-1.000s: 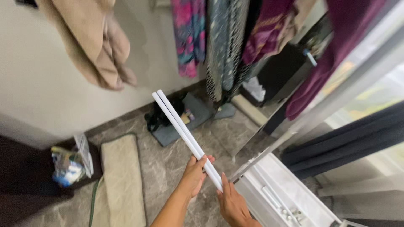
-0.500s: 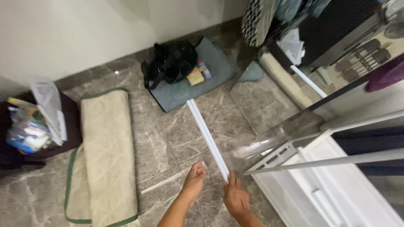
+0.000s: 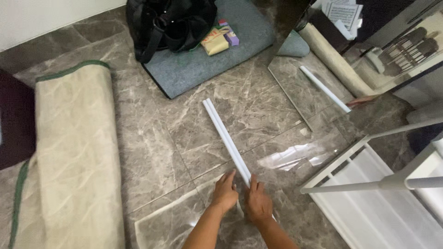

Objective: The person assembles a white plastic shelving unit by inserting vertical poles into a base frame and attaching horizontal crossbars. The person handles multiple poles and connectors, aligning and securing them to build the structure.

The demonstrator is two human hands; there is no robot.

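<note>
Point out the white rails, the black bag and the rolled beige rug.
white rails (image 3: 224, 133), head view, middle of their length.
black bag (image 3: 168, 20), head view, its centre.
rolled beige rug (image 3: 74, 152), head view, its top surface.

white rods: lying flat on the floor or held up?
Lying flat. The pair of white rods stretches along the marble floor, side by side; the left hand and right hand press the near end.

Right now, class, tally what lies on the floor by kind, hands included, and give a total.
White rods: 2
Rugs: 1
Grey mats: 1
Black bags: 1
White racks: 1
Hands: 2, left hand and right hand
Total: 8
</note>
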